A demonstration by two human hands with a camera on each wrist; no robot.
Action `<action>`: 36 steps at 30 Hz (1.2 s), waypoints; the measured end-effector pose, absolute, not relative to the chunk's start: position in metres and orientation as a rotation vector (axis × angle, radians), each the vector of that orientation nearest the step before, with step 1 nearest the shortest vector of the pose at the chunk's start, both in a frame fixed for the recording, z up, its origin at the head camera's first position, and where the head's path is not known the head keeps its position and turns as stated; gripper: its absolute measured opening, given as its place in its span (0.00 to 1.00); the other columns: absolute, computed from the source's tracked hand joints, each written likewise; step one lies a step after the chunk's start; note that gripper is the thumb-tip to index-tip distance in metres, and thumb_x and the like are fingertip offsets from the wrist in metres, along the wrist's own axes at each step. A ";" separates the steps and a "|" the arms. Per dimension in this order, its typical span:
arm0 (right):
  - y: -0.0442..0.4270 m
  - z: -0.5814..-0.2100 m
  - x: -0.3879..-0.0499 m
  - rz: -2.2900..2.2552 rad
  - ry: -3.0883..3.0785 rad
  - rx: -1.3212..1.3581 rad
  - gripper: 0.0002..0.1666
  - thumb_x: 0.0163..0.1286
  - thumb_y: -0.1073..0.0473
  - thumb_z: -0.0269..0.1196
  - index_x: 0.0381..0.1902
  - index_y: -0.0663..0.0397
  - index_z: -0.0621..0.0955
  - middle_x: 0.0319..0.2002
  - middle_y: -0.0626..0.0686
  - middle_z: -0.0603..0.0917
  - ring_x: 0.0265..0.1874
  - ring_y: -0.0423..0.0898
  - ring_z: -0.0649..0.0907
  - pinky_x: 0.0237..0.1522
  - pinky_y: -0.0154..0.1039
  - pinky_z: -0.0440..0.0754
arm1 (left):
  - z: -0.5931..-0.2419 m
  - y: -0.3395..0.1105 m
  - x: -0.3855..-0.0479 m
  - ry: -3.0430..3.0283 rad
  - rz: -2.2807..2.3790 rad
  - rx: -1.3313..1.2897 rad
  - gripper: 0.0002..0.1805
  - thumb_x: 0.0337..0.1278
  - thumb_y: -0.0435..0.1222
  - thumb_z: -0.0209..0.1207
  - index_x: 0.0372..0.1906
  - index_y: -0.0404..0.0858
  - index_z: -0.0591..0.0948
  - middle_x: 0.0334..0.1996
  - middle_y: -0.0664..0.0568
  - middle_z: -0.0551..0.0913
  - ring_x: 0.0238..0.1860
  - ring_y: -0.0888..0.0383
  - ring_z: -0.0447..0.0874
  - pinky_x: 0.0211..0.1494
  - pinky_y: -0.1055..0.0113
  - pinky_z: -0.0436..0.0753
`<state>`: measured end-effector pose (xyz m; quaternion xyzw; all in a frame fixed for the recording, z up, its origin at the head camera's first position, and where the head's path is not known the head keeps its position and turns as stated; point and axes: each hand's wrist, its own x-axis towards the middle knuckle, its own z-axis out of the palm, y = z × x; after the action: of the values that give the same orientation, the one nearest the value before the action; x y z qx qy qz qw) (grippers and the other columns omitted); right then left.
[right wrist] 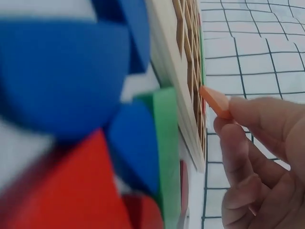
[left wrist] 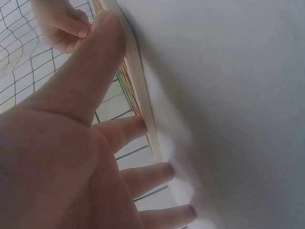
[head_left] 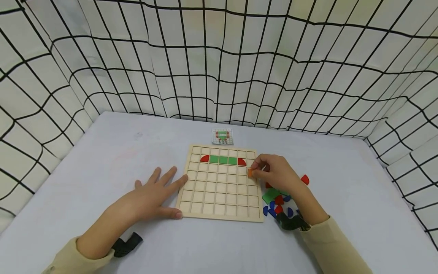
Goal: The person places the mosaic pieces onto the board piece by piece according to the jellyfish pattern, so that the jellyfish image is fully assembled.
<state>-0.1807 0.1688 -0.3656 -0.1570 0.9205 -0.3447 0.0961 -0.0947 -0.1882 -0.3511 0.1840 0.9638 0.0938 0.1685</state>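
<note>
A wooden grid board (head_left: 215, 198) lies on the white table. In an upper row sit green squares (head_left: 223, 160) with a red quarter-round piece (head_left: 204, 158) at the left end and another (head_left: 242, 162) at the right end. My right hand (head_left: 275, 173) pinches a small orange piece (right wrist: 217, 102) between thumb and finger, over the board's right edge, below the right red piece. My left hand (head_left: 152, 198) lies spread at the board's left side, its thumb (left wrist: 107, 43) and a finger touching the edge.
Loose red, blue and green pieces (head_left: 278, 199) lie in a heap right of the board, under the right wrist. A small pattern card (head_left: 222, 136) lies beyond the board. Black netting (head_left: 219, 64) over white walls surrounds the table (head_left: 219, 247).
</note>
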 end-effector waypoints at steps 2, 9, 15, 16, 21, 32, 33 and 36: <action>0.168 -0.367 -0.181 -1.060 2.726 -0.426 0.05 0.68 0.53 0.68 0.40 0.43 0.83 0.37 0.47 0.84 0.30 0.47 0.81 0.24 0.40 0.82 | -0.350 -0.188 -0.095 2.744 0.264 0.528 0.55 0.48 0.69 0.61 0.79 0.53 0.57 0.79 0.38 0.50 0.75 0.24 0.44 0.53 0.15 0.56; 0.165 -0.365 -0.180 -1.051 2.675 -0.420 0.14 0.70 0.56 0.66 0.52 0.40 0.85 0.51 0.50 0.83 0.35 0.47 0.83 0.25 0.40 0.83 | -0.348 -0.186 -0.096 2.748 0.262 0.540 0.55 0.48 0.69 0.61 0.79 0.52 0.57 0.79 0.38 0.50 0.75 0.24 0.44 0.53 0.15 0.56; 0.166 -0.361 -0.176 -0.995 2.667 -0.484 0.18 0.70 0.56 0.65 0.57 0.40 0.83 0.53 0.51 0.81 0.34 0.47 0.82 0.26 0.39 0.83 | -0.348 -0.186 -0.096 2.742 0.262 0.537 0.55 0.47 0.69 0.62 0.79 0.52 0.57 0.79 0.38 0.50 0.75 0.23 0.44 0.53 0.15 0.56; 0.165 -0.361 -0.175 -0.960 2.682 -0.522 0.18 0.70 0.56 0.65 0.57 0.41 0.83 0.54 0.51 0.81 0.35 0.46 0.82 0.27 0.39 0.83 | -0.348 -0.187 -0.096 2.742 0.263 0.537 0.55 0.47 0.69 0.62 0.79 0.52 0.57 0.79 0.38 0.50 0.75 0.23 0.44 0.53 0.15 0.56; 0.157 -0.360 -0.169 -0.648 2.758 -0.789 0.23 0.70 0.56 0.64 0.63 0.41 0.81 0.61 0.48 0.76 0.34 0.40 0.80 0.39 0.37 0.80 | -0.350 -0.187 -0.094 2.745 0.271 0.538 0.55 0.47 0.69 0.61 0.79 0.52 0.58 0.79 0.38 0.50 0.75 0.24 0.44 0.53 0.15 0.56; 0.154 -0.358 -0.166 -0.545 2.732 -0.904 0.17 0.70 0.55 0.63 0.55 0.46 0.86 0.67 0.44 0.76 0.61 0.49 0.80 0.59 0.47 0.77 | -0.352 -0.187 -0.095 2.755 0.257 0.531 0.55 0.46 0.70 0.61 0.79 0.53 0.58 0.79 0.38 0.51 0.74 0.23 0.45 0.53 0.15 0.56; 0.154 -0.357 -0.166 -0.558 2.729 -0.899 0.17 0.70 0.55 0.63 0.56 0.46 0.85 0.67 0.44 0.77 0.56 0.47 0.82 0.57 0.46 0.78 | -0.352 -0.187 -0.095 2.754 0.254 0.533 0.56 0.46 0.70 0.61 0.79 0.53 0.58 0.79 0.38 0.51 0.74 0.23 0.45 0.53 0.15 0.56; 0.153 -0.356 -0.166 -0.585 2.719 -0.878 0.21 0.69 0.54 0.64 0.59 0.44 0.83 0.64 0.45 0.77 0.39 0.41 0.83 0.48 0.42 0.79 | -0.352 -0.188 -0.095 2.757 0.252 0.534 0.56 0.46 0.70 0.60 0.79 0.52 0.58 0.79 0.38 0.51 0.74 0.23 0.45 0.52 0.15 0.56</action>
<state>-0.1658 0.1525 -0.3559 -0.2993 0.9263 -0.1993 0.1123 -0.0952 -0.1879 -0.3523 0.1868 0.9652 0.0883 0.1606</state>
